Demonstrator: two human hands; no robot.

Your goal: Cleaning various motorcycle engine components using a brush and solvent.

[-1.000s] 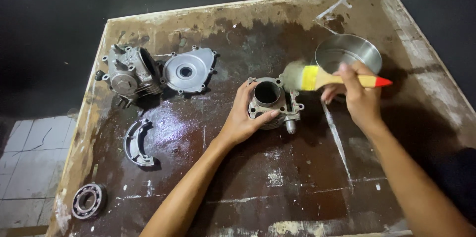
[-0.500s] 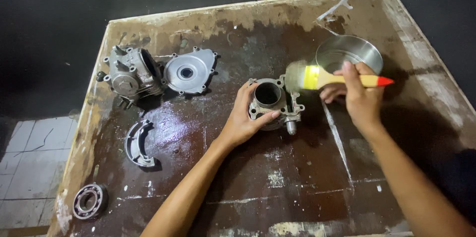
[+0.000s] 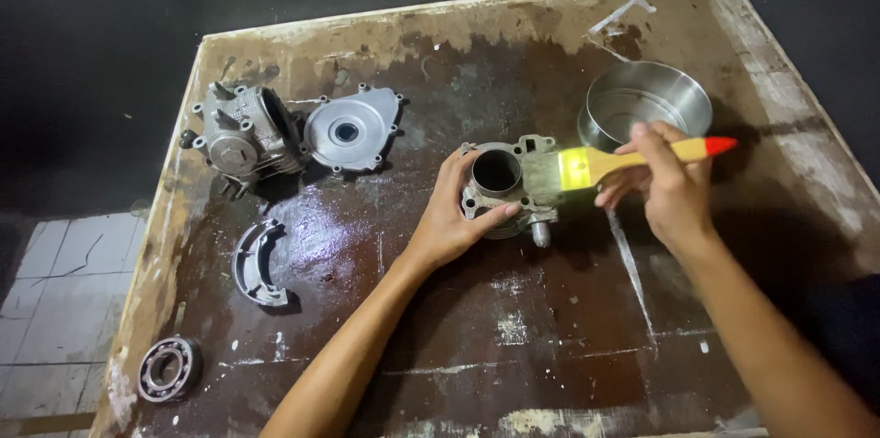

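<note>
1. The left hand (image 3: 451, 223) is cupped around the near side of the engine cylinder (image 3: 502, 186), fingers partly curled, thumb on the rim by the bore; the part is steadied, not lifted.
2. The right hand (image 3: 667, 183) is closed on the paintbrush (image 3: 605, 165) by its yellow handle with red tip; the bristles are laid on the cylinder's right flank.
3. The cylinder is stood bore-up at mid-board on the wooden board (image 3: 779, 81), just left of the round metal tin (image 3: 649, 101).
4. Risk: the board looks wet and glossy around the cylinder, so the part could be skidded by brush pressure if the one-sided hold is loosened.
5. Risk: the tin could be knocked by the right forearm, being just behind the handle.
6. Risk: grit could be pushed into the open bore by the bristles.
7. Packages, labels, signs: none visible. Only bare metal parts are seen: cylinder head (image 3: 240, 134), round cover (image 3: 352, 129), curved shoe (image 3: 257, 262), bearing (image 3: 167, 367) at the near left corner.
</note>
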